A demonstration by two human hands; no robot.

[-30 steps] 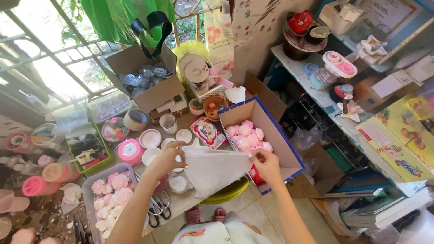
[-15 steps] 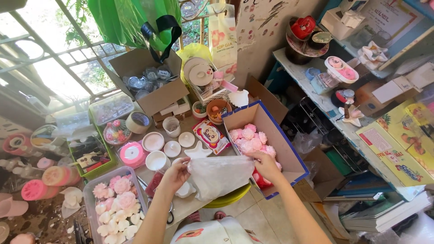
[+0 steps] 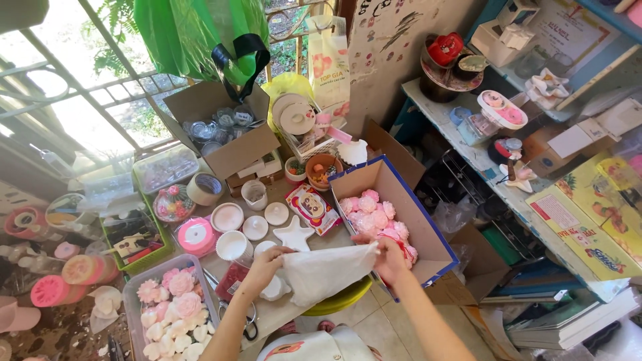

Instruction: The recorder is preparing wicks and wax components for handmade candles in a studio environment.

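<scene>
My left hand [image 3: 266,262] pinches one corner of a thin, translucent white plastic bag [image 3: 326,272], fingers closed on the film, while my right hand [image 3: 389,257] grips the opposite top corner in a closed fist. The bag hangs stretched between them over the near edge of the cluttered worktable [image 3: 284,309]; whether anything is inside it cannot be made out through the cloudy film. The bag also hides most of a yellow-green round plate [image 3: 341,297], of which only a curved rim shows below.

Just behind my right hand stands an open cardboard box with blue edging [image 3: 408,220], holding a heap of pink flower-shaped pieces [image 3: 374,215]; they crowd together too tightly to count, and my hand covers the nearest ones. Under my left wrist lie metal scissors [image 3: 249,317], half hidden by my forearm. Beside them a clear plastic tub [image 3: 170,304], cut off by the bottom edge, holds pink and cream flower shapes.

Farther out on the table sit one white star-shaped dish [image 3: 293,234], three small round white discs [image 3: 255,227], a white cup [image 3: 255,194], one pink tape roll [image 3: 196,236] and a flat printed packet with a cartoon figure [image 3: 311,207]. A second open cardboard box [image 3: 224,130] at the back holds small round lidded tins, blurred by window glare.
</scene>
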